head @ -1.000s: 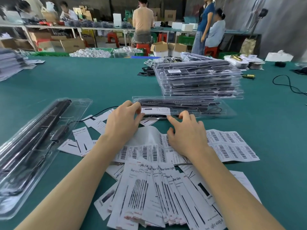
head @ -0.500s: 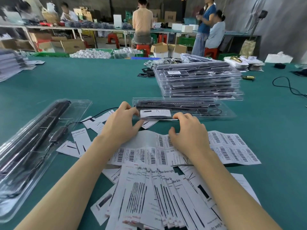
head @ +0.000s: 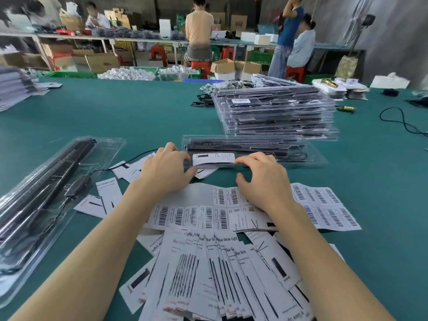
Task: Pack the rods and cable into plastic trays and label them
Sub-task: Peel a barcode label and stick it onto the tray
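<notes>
A clear plastic tray (head: 254, 147) holding black rods and a coiled cable lies crosswise in front of me on the green table. A white label card (head: 213, 158) sits inside it near the front edge. My left hand (head: 166, 170) grips the tray's front left corner, fingers on top and thumb below. My right hand (head: 261, 181) pinches the front edge just right of the card, fingers curled over it.
A tall stack of packed trays (head: 278, 112) stands behind. Another open tray with rods (head: 46, 193) lies at the left. A barcode sticker sheet (head: 324, 205) and a fan of printed insert cards (head: 208, 274) lie under my forearms. A black cable (head: 403, 121) trails at the right.
My right hand's fingers have curled further onto the tray's front edge. The left hand has shifted slightly at the corner. The tray and card have barely moved.
</notes>
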